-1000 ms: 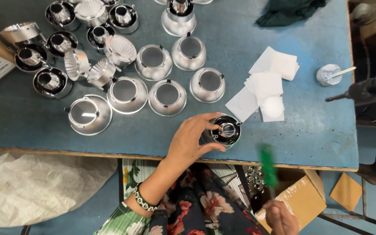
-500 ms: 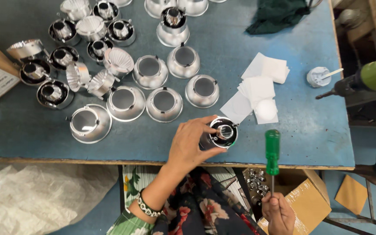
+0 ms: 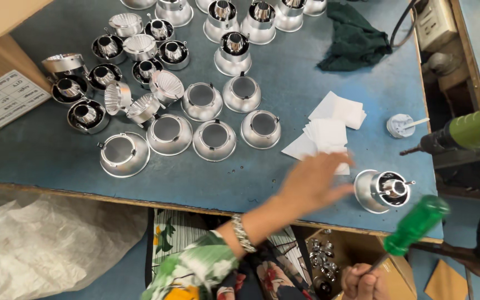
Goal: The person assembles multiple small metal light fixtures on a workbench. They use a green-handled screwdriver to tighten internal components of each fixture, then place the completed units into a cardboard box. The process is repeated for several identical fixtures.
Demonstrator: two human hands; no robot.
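Observation:
My left hand (image 3: 312, 180) hovers blurred over the blue table (image 3: 51, 161) with its fingers spread and nothing in it, just below a pile of white square pads (image 3: 329, 130). To its right a silver metal reflector cup (image 3: 381, 190) lies on its side near the table's front edge, apart from the hand. At the bottom of the view, below the table edge, my right hand (image 3: 362, 283) grips the metal shaft of a screwdriver. Its green handle (image 3: 418, 222) points up and to the right, close to the cup.
Several silver reflector cups (image 3: 215, 139) fill the table's left and back. A dark green cloth (image 3: 356, 39) lies at the back right. A green power drill (image 3: 470, 130) pokes in from the right beside a small white cap (image 3: 400, 125). A cardboard box (image 3: 1, 94) stands at the left.
My left hand has let go of the reflector cup, which now lies on the table, and moved left and up toward the white pads. The screwdriver has risen to the right.

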